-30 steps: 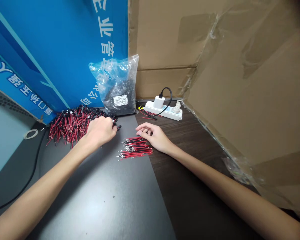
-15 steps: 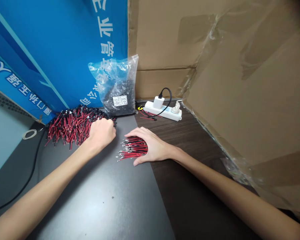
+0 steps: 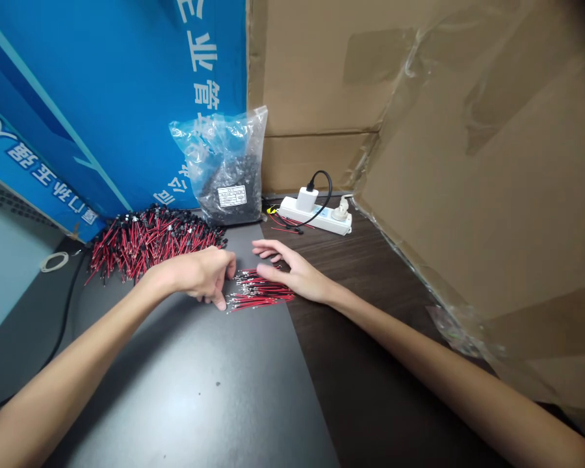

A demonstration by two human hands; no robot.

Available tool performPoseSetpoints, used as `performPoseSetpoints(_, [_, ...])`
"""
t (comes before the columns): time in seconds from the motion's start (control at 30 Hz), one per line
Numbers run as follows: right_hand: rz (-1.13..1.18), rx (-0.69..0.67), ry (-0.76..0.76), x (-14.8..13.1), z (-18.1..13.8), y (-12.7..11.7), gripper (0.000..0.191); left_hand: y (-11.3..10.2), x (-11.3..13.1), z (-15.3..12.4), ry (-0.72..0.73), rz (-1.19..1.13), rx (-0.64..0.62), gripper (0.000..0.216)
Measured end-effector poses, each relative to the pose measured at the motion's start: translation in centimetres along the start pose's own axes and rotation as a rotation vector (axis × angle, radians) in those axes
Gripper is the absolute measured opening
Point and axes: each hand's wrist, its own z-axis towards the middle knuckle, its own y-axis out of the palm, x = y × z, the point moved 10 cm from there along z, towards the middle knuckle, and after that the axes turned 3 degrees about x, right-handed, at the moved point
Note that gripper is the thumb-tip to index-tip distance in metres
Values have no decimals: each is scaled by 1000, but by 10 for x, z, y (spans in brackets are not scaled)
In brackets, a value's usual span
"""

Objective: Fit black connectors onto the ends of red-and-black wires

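Blue printed board (image 3: 102, 97) stands along the far left, leaning behind the work surface. At its foot, on the dark grey mat (image 3: 190, 390), lies a white loop (image 3: 51, 261) beside a black cable (image 3: 65, 318) that runs toward me. Further right is the large heap of red and black wires (image 3: 146, 240), spread against the base of the board.

My left hand (image 3: 199, 276) rests on the mat just in front of the right end of that heap, apart from it. Its fingers (image 3: 219, 296) are curled downward and drawn close together, the tips pressing on the mat just beside the left ends of the small wire bundle (image 3: 260, 294). Whether they pinch a wire I cannot tell; nothing shows clearly between them.

The small wire bundle lies flat at the right edge of the mat, where the mat meets the dark wood table (image 3: 370, 312), with its bare metal ends pointing left toward my left fingertips. It sits between my two hands.

My right hand (image 3: 292, 273) lies palm down on the far right part of the bundle, fingers spread loosely and extended to the left, covering some wires without gripping any.

Behind the bundle, against the wall, stands a clear plastic bag (image 3: 224, 169) of small dark parts with a white label. Right of it is a white power strip (image 3: 316, 218) with a charger plugged in. Brown cardboard (image 3: 468, 162) closes off the right side.
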Motion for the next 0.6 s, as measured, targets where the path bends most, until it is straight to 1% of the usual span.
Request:
performPoseSetpoints(0.03, [47, 90, 49, 6, 0, -4, 49, 3, 1, 2, -7, -65, -16, 48])
performPoseSetpoints(0.07, [85, 173, 81, 10, 0, -6, 45, 6, 3, 4, -3, -119, -24, 42])
performPoseSetpoints(0.13, [127, 285, 95, 14, -3, -7, 42, 8, 9, 7, 38, -189, -10, 36])
performPoseSetpoints(0.3, [143, 384, 69, 12, -10, -7, 47, 10, 28, 13, 188, -273, 54, 33])
performPoseSetpoints(0.4, [170, 414, 61, 13, -12, -11, 51, 10, 33, 10, 221, -315, 48, 33])
performPoseSetpoints(0.47, [185, 431, 53, 13, -13, -13, 51, 6, 30, 6, 190, -259, 50, 33])
performPoseSetpoints(0.53, [189, 441, 45, 12, -13, -15, 51, -1, 22, 0, 127, -118, 71, 36])
performPoseSetpoints(0.6, [189, 449, 40, 11, -13, -15, 51, -3, 15, -3, 101, 18, 57, 44])
